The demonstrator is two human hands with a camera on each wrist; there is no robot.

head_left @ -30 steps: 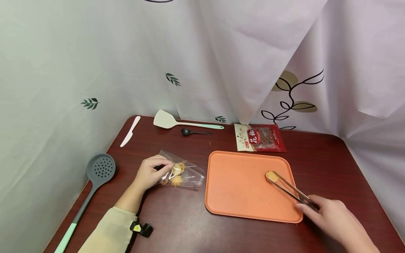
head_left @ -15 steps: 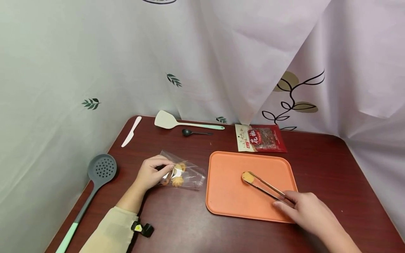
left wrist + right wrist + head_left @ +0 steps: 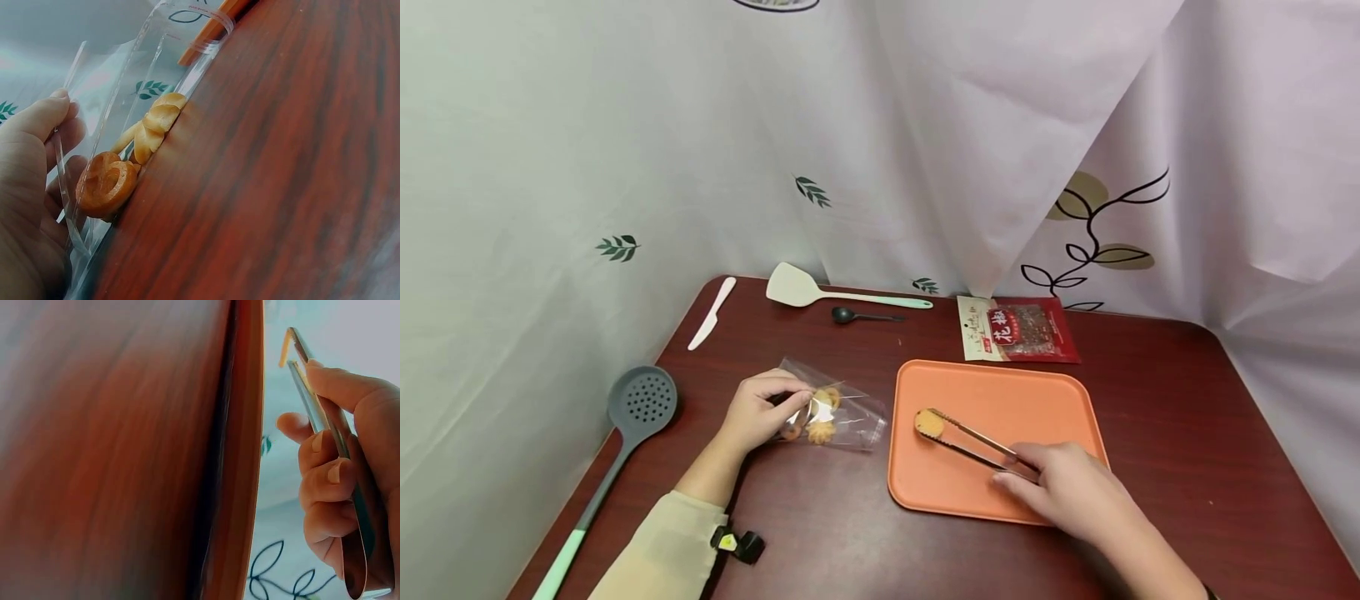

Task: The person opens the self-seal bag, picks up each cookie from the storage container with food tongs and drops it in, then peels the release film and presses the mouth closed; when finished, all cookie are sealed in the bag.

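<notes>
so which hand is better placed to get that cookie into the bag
Right. The right hand grips the tongs that pinch the cookie above the tray, near the bag mouth. The left hand holds the bag.

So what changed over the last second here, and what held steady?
The right hand, gripping the tongs with a cookie pinched at their tip, carried it leftward over the orange tray, from near the tray's right edge to near its left edge. The left hand kept holding the clear bag of cookies on the table; nothing else moved.
</notes>
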